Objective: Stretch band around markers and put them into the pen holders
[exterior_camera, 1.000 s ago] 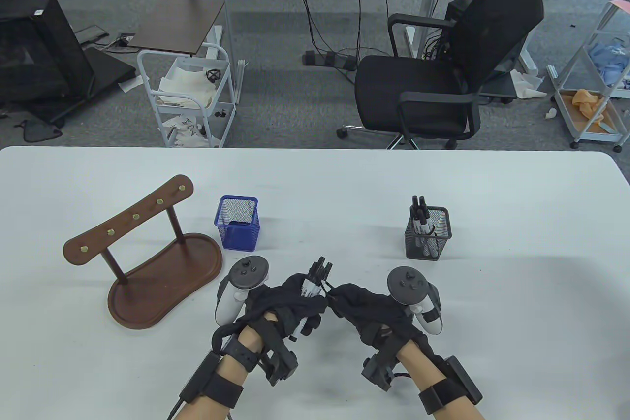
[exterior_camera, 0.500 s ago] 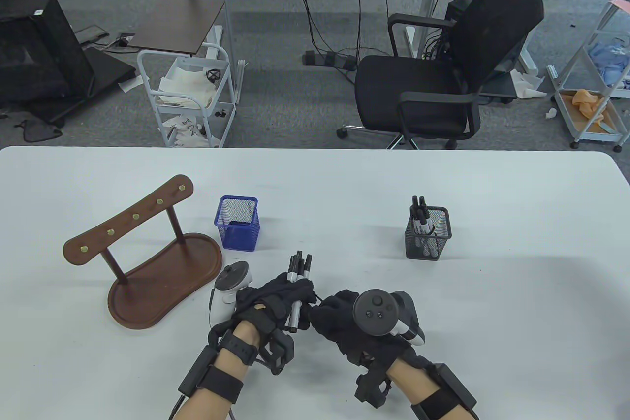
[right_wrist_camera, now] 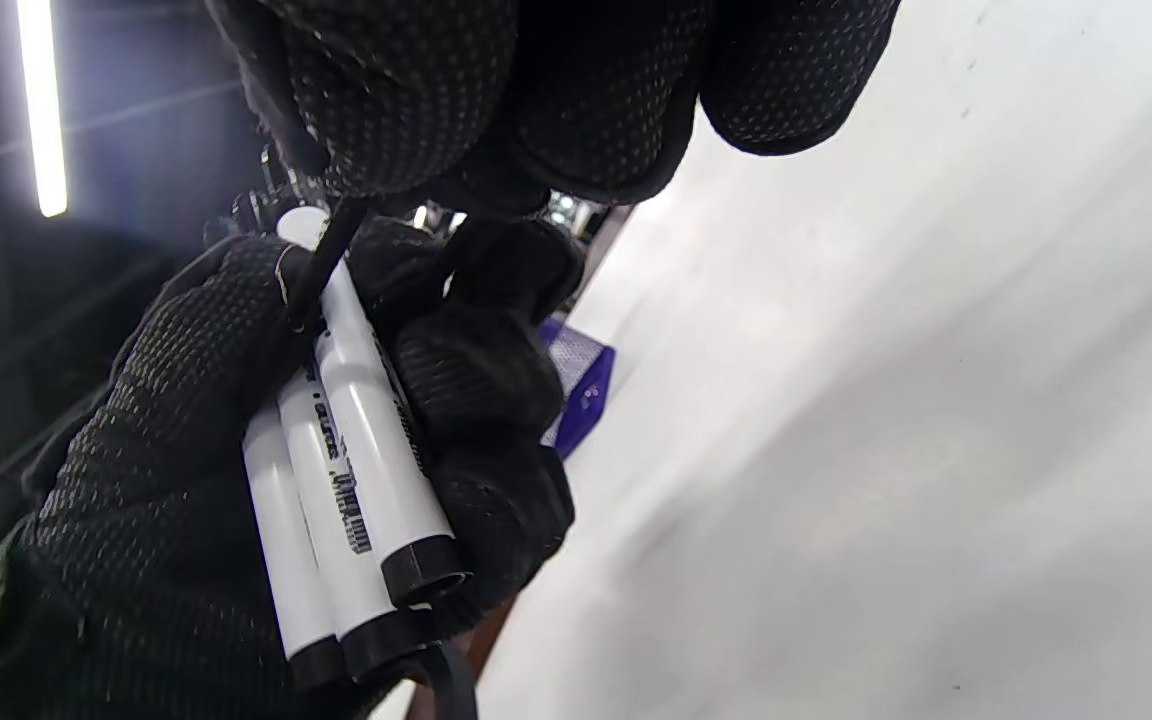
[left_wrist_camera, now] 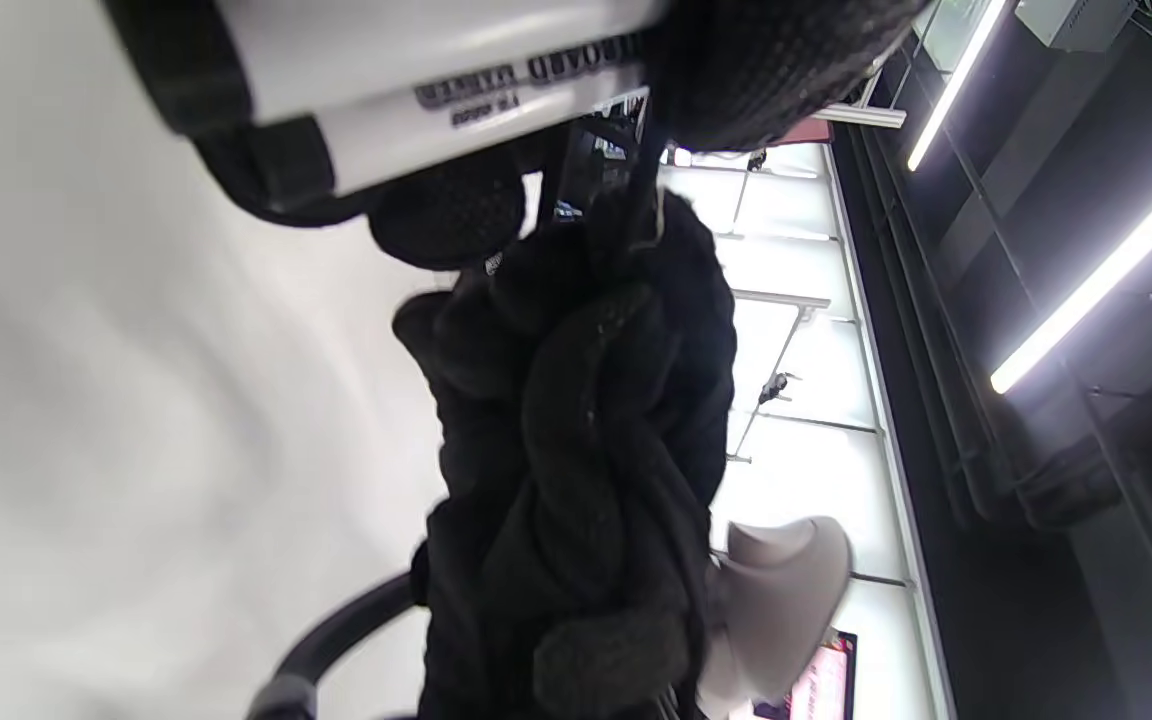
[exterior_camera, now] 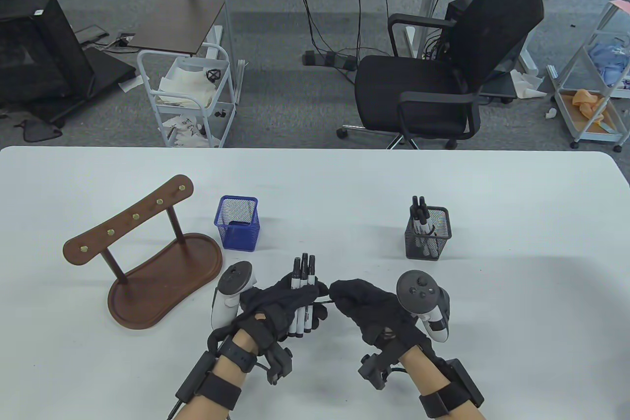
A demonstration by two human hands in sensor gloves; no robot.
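A bundle of white markers with black caps point(exterior_camera: 303, 276) is gripped in my left hand point(exterior_camera: 294, 300), caps pointing away from me, just above the table's near middle. My right hand point(exterior_camera: 338, 292) sits right of it and pinches a thin black band point(exterior_camera: 323, 298) that runs taut to the bundle. In the right wrist view the band point(right_wrist_camera: 320, 268) runs from my right fingers point(right_wrist_camera: 416, 90) down onto the markers point(right_wrist_camera: 341, 470). The blue mesh pen holder point(exterior_camera: 237, 222) stands behind and to the left. The black mesh pen holder point(exterior_camera: 427, 238) holds several markers point(exterior_camera: 419, 215).
A brown wooden peg stand point(exterior_camera: 147, 252) on an oval base sits at the left of the white table point(exterior_camera: 517, 203), close to the blue holder. A black office chair point(exterior_camera: 443, 70) and a white cart point(exterior_camera: 189, 95) stand beyond the far edge.
My right hand rolled in over the bundle, then drew back to the right with the band pulled taut. The markers in my left hand turned more upright, away from me.
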